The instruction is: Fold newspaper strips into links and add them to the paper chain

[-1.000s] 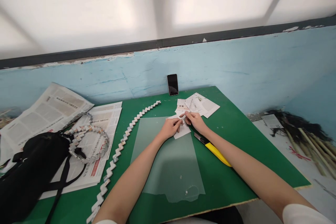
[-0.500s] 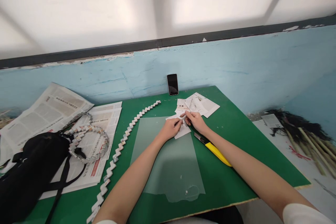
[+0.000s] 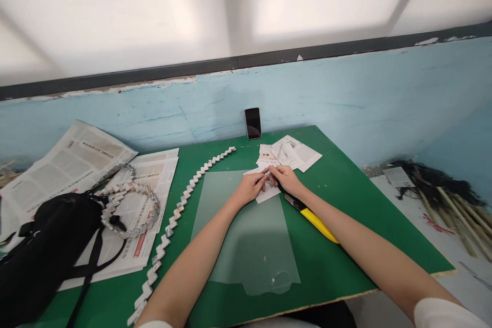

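Close together over the table's middle, my left hand (image 3: 249, 187) and my right hand (image 3: 287, 180) pinch a small strip of paper (image 3: 266, 174). Fingers cover most of that strip. Beneath them lies a white paper piece (image 3: 267, 195) at the top of a translucent sheet (image 3: 246, 251). More printed paper pieces (image 3: 306, 155) overlap just beyond my right hand. A yellow-handled utility knife (image 3: 317, 223) rests beside my right forearm. To the left runs a long zigzag chain of folded paper (image 3: 180, 206), its near end close to my left forearm.
A phone (image 3: 252, 123) leans upright against the blue wall. On the left, newspapers (image 3: 165, 177) lie under a coiled folded-paper chain (image 3: 151, 210) and a black bag (image 3: 49, 236). Sticks (image 3: 457, 215) lie on the floor beyond the green table's (image 3: 369, 246) right edge.
My hands have drawn slightly closer together, and my right fingers have curled further over the paper strip, so less of it shows. The things on the table have stayed put.
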{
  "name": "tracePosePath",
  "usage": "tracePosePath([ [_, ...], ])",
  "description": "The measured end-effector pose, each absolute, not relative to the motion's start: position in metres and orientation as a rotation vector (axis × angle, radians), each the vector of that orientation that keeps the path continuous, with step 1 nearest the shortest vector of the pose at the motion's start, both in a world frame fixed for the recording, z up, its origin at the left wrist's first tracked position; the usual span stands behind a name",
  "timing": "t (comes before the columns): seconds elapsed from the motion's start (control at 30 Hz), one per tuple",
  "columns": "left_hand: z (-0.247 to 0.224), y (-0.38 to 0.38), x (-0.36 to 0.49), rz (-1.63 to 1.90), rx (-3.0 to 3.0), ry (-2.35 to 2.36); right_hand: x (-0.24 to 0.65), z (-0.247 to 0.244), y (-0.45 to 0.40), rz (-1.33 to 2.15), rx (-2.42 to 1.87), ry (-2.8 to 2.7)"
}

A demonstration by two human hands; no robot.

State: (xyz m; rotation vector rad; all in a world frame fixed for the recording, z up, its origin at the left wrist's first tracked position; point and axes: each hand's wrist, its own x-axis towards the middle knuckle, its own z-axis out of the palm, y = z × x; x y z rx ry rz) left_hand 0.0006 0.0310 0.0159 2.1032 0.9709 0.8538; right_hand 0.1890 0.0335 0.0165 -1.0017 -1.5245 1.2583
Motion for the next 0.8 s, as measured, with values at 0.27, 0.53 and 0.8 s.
tracePosePath([
  [0.27,0.0218,0.0307,-0.0010,0.847,2.085,0.987,0.1909,0.0232,0.0340,1.126,-1.021,-1.447],
  [0.53,0.0193,0.0324,-0.0011,0.824,2.022,1.006,0.1926,0.0215,0.0353,1.101,-1.014,-1.432],
  [0.8,0.0190,0.0330,-0.0014,0.801,2.011,1.007,0.1936,0.0224,0.0349,1.064,-1.064,-1.455],
])
